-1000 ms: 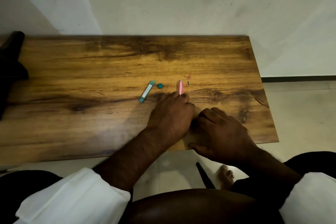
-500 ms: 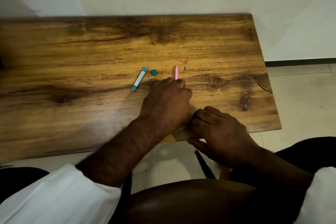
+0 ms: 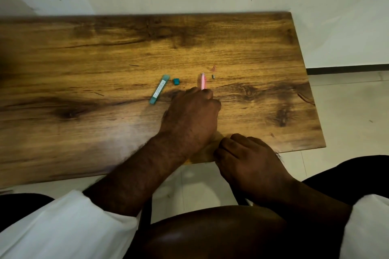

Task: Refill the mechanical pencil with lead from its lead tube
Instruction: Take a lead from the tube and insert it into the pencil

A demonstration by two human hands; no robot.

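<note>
Left hand (image 3: 190, 114) clamped on pink pencil (image 3: 203, 81), right hand (image 3: 250, 164) curled empty, teal lead tube (image 3: 159, 89) beside.

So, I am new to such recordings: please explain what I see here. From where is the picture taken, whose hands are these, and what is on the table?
There is no machine here. A person wears a camera on the head, so you look down at their own two hands. The left hand holds a slim pink mechanical pencil upright-ish in closed fingers. The right hand rests curled at the near edge of the brown wooden table; I cannot tell whether it holds anything. On the table lie a flat teal lead tube, its small teal cap beside it, and two tiny parts near the pencil, too small to identify.
</note>
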